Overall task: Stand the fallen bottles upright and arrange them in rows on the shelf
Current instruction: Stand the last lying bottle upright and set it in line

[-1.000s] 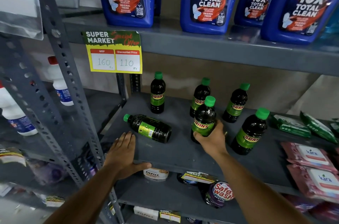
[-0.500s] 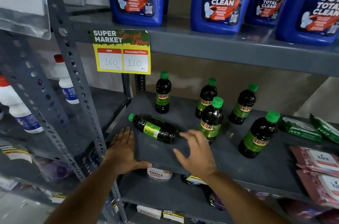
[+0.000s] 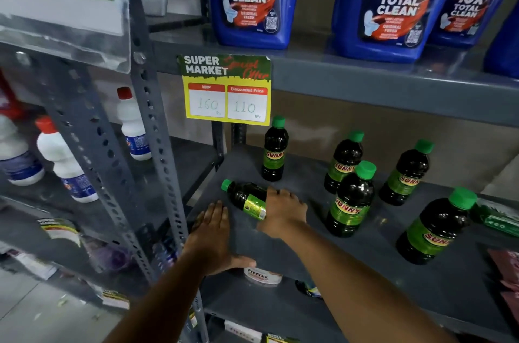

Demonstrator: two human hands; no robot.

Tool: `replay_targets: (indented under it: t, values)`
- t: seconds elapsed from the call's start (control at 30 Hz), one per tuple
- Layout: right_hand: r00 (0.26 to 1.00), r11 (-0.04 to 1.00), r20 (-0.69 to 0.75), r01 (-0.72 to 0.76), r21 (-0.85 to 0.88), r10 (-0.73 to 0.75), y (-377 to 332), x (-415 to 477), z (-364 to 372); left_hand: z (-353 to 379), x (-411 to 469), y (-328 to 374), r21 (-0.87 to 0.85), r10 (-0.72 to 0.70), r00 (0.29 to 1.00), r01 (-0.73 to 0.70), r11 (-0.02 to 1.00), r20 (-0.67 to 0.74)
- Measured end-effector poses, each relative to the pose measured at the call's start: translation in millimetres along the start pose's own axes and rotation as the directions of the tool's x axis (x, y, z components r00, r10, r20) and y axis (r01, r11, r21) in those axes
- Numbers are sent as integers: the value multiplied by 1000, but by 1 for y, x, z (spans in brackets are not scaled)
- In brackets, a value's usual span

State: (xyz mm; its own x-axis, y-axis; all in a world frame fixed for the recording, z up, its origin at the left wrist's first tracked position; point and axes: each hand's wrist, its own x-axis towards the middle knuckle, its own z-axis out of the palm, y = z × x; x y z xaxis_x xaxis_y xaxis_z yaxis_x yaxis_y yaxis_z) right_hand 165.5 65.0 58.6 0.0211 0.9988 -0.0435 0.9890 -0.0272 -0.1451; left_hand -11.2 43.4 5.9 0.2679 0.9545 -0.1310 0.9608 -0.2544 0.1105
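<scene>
— Head view: what has the right hand [image 3: 283,209] got?
— Its fingers wrap the fallen Sunny bottle [image 3: 245,198], lying near the shelf's [image 3: 351,261] front-left corner.
— The left hand [image 3: 213,236]?
— Flat, open on the front edge. Five Sunny bottles [image 3: 351,202] stand behind.

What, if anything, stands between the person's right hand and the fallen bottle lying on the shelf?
Nothing visible does. The right hand already rests over the base end of the fallen bottle, whose green cap points left. The left hand lies flat on the shelf beside it, and the nearest upright bottle stands clear to the right.
</scene>
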Motion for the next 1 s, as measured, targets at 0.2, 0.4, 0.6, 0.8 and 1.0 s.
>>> replay_targets:
  t: [0.2,0.4,0.6,0.8,1.0]
  values:
    - [969,910,-235,33,414,72,4,-6,14,6,2,-6,-22,41,996,-43,999,-73]
    - [965,584,-213,87,807,151,0,-14,38,5,2,-5,-36,39,997,-42,998,-73]
    - [972,634,-218,114,765,88,7,-11,37,5,1,-5,-36,29,998,-31,999,-63]
    - [939,705,-270,45,708,211,7,-12,35,4,1,-4,-45,24,999,-26,999,-48]
    - [962,644,-237,96,759,135,5,-13,33,6,1,-5,-45,38,997,-41,998,-63]
